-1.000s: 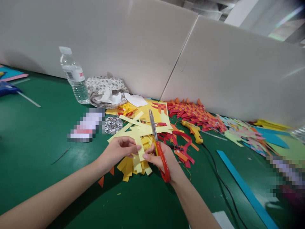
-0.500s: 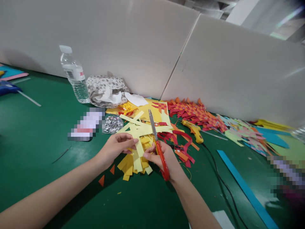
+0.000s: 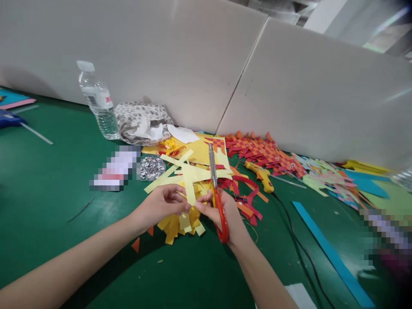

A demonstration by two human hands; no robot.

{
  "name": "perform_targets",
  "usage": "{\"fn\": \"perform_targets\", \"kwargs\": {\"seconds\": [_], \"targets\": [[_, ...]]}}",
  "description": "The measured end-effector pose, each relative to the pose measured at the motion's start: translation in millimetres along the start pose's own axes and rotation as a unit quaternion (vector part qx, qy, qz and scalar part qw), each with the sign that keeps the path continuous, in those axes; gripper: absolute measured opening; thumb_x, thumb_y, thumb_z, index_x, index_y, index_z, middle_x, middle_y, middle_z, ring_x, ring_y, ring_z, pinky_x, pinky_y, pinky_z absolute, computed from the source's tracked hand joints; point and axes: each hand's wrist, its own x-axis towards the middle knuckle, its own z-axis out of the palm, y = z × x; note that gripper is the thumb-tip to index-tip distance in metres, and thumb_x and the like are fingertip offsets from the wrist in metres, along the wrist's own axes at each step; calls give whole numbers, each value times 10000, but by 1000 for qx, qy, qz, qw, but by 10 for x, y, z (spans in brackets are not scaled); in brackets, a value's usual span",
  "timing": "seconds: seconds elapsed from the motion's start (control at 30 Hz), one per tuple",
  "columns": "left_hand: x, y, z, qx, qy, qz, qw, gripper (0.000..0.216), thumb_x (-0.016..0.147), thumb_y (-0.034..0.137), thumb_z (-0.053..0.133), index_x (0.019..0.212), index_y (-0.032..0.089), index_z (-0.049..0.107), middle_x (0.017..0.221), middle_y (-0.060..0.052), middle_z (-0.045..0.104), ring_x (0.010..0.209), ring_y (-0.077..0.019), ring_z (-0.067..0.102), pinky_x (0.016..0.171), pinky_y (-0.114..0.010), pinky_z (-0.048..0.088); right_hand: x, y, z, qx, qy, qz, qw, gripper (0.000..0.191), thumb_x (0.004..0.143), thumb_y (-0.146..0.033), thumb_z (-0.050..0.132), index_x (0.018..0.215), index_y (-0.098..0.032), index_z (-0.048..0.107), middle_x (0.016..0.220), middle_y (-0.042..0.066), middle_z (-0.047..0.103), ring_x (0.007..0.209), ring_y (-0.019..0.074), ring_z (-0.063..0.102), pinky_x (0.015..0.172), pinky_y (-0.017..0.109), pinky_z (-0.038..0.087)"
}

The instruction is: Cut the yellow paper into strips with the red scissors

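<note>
While the left hand pinches a flat pale-yellow paper strip, right hand holding slim metal scissors, red-handled

Pale yellow paper strip: flat, narrow, near centre of frame, running roughly upright; lower end pinched between fingertips, upper end blending into like-coloured strips, so its limit cannot be told. Scissors: red handle with some yellow inside, slim silver blades, just right of centre; held near upright, tips toward top of frame, leaning slightly left, blades together. Strip just left of scissors, clear of blades; no cut edge discernible at pinched end.
</note>
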Motion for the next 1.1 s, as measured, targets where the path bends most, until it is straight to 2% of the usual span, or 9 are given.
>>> {"fn": "perform_targets", "kwargs": {"seconds": [0.13,0.27,0.4,0.5,0.57,0.67,0.77,0.9,1.1], "targets": [[-9,19,8,-1,13,8,1000,247,600,173,724,777,168,551,636,18,657,595,-115,621,620,-244,466,15,-1,-25,-27,3,8,1000,327,565,-281,718,708,-214,432,695,-4,646,576,129,511,605,278,410],[-15,69,-32,21,15,9,1000,232,626,186,701,778,178,525,629,19,654,595,-112,614,586,-224,448,45,18,-59,-115,69,-1,991,253,557,-274,702,675,-206,490,677,3,644,614,151,552,655,290,430],[10,128,-160,72,34,17,997,281,646,217,679,852,211,488,593,45,612,568,-139,603,477,-206,384,52,7,-88,-184,132,13,974,184,605,-289,659,705,-204,532,634,-15,599,533,135,514,522,253,398],[25,138,-259,144,68,53,986,156,720,259,592,823,212,485,515,65,520,500,-129,541,462,-212,350,55,8,-108,-185,157,7,970,208,584,-295,672,707,-199,535,618,-17,590,531,138,513,505,247,388],[24,125,-299,231,130,111,958,109,750,288,555,768,213,478,546,58,502,505,-126,511,485,-228,361,62,25,-122,-180,161,-3,970,219,583,-302,674,719,-193,542,643,-5,605,555,147,528,531,257,403],[27,92,-323,384,197,198,880,95,793,306,498,814,217,523,737,-1,591,691,-176,571,579,-267,418,71,59,-136,-168,159,-9,973,222,610,-329,661,741,-190,548,665,3,612,583,155,545,569,271,422],[65,41,-345,517,187,257,795,217,844,267,416,985,209,571,980,-75,637,955,-247,562,770,-359,443,78,81,-139,-154,156,-4,976,222,617,-334,657,748,-191,547,674,4,617,602,161,557,590,281,431],[148,-47,-414,630,175,297,696,317,850,211,422,1132,200,566,1156,-122,617,1090,-283,517,909,-452,382,84,95,-138,-150,151,-10,977,192,609,-296,639,745,-191,554,674,7,623,599,166,560,585,285,432],[170,-75,-458,663,187,303,659,193,815,276,498,928,234,649,1180,-99,609,1113,-308,510,947,-506,333,75,61,-144,-178,164,-7,970,155,620,-272,601,742,-199,539,687,8,624,583,164,563,555,274,419]]}}
